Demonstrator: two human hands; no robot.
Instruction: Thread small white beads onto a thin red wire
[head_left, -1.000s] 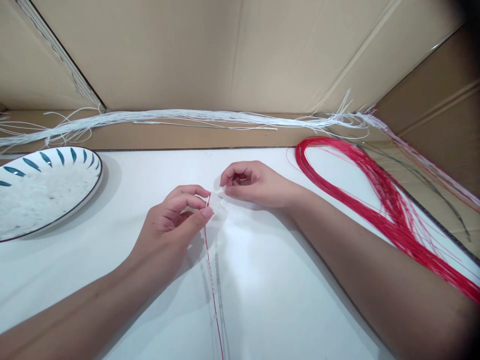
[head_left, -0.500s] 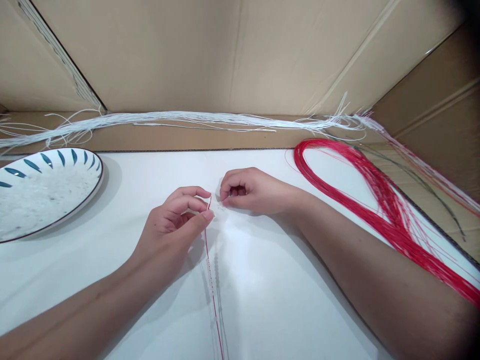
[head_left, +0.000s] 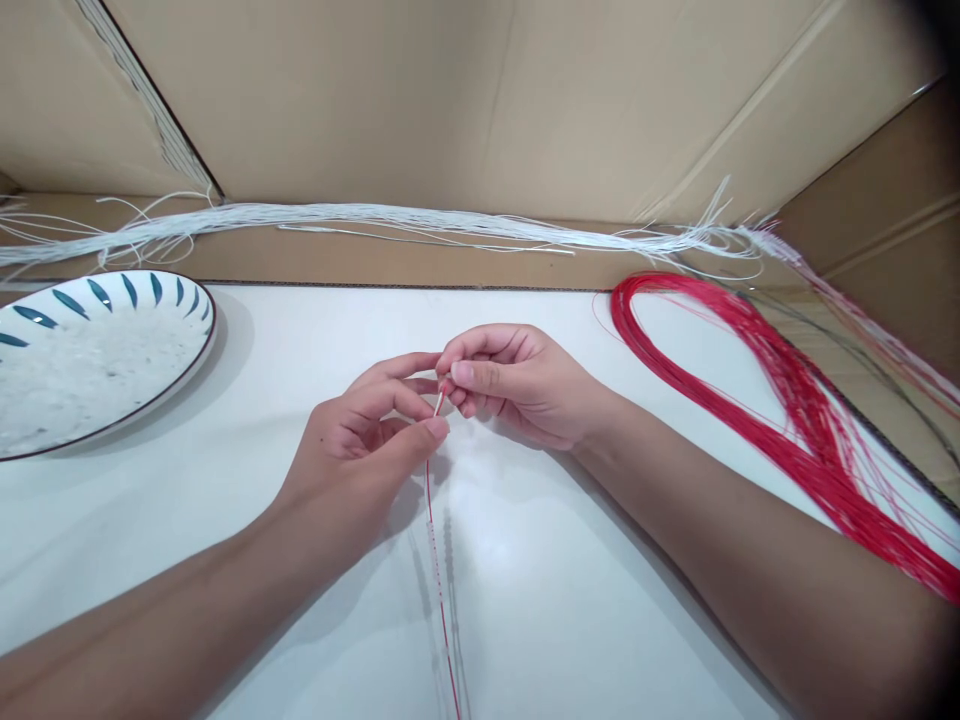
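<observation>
Pinched between thumb and fingers of my left hand [head_left: 382,415] is a thin red cord [head_left: 445,630], whose upper end sticks up just past the fingertips. Small clear beads [head_left: 433,550] are strung along the cord below that hand, and it runs down toward the bottom edge. My right hand [head_left: 510,385] is closed, its thumb and fingertips pressed together at the cord's upper end, touching or nearly touching my left fingers. Whatever the right fingertips pinch is too small and hidden to make out.
On the left stands an oval plate [head_left: 212,335] with blue leaf marks, covered in small clear bits. A looped bundle of red cord [head_left: 697,420] lies at the right. White strands [head_left: 375,215] stretch along the back, before a cardboard wall [head_left: 337,100].
My right hand has lifted from the white surface and come to the cord's upper end by my left fingertips. My left hand still holds the cord. The view has shifted slightly.
</observation>
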